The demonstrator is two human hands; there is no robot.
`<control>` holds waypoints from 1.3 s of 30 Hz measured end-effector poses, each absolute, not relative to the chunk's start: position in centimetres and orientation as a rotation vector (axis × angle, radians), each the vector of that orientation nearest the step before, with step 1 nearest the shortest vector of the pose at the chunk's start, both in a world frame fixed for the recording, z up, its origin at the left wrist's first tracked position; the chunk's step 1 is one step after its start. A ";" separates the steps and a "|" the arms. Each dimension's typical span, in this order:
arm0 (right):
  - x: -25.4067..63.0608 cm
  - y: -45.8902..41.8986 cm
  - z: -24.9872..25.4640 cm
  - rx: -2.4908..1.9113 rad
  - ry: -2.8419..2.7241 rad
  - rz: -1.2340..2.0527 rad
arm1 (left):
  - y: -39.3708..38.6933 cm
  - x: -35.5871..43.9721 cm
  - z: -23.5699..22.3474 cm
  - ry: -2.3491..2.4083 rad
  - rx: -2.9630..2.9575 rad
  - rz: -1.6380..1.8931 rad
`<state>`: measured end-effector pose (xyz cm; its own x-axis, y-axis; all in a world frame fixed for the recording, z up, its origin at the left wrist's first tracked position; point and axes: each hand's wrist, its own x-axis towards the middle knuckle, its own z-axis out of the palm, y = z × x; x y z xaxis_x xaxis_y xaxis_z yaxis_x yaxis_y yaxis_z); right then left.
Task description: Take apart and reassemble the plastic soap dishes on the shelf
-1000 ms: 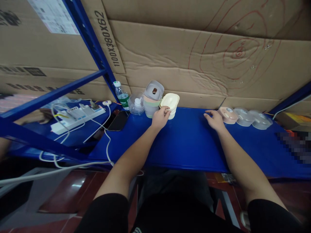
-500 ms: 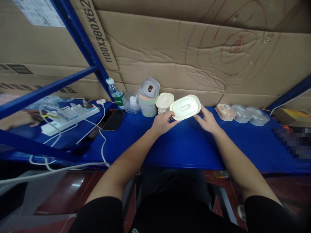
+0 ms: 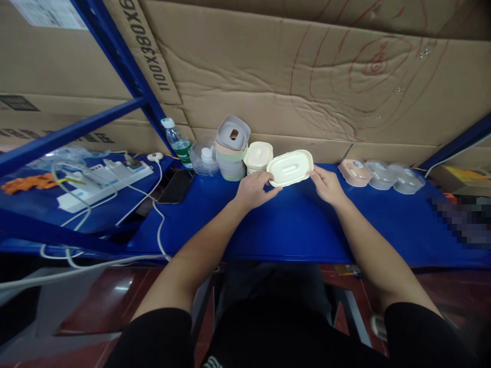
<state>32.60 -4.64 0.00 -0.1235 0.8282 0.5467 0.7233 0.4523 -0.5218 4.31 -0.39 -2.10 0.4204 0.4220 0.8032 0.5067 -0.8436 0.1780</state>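
A cream oval container lid (image 3: 290, 167) is held just above the blue shelf (image 3: 299, 225), tilted toward me. My left hand (image 3: 253, 188) pinches its left edge and my right hand (image 3: 327, 185) grips its right edge. Behind the left hand stands a stack of cream containers (image 3: 258, 156). Next to that stack is a taller stack of grey, pink and green containers (image 3: 231, 148).
A pink lidded box (image 3: 354, 172) and two clear ones (image 3: 395, 177) sit at the right rear. A water bottle (image 3: 177, 142), a clear round lid (image 3: 203, 158), a black phone (image 3: 177, 186), a power strip (image 3: 105, 179) and white cables lie left. Cardboard walls the back.
My left hand took a cream lid off the cream stack and my right hand came over to grip its other edge. Now both hands hold it slightly lower, nearer the shelf.
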 end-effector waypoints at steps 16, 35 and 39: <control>33.2 -3.9 -0.8 -1.333 -1.913 0.244 | -0.1 3.8 -2.2 -1.083 -2.822 -1.128; 33.3 -2.8 -3.0 -1.271 -2.254 0.234 | 2.4 1.8 -3.0 -1.012 -3.103 -0.573; 33.3 -2.6 -3.2 -1.278 -2.274 0.216 | 2.7 1.3 -2.8 -1.085 -3.043 -0.575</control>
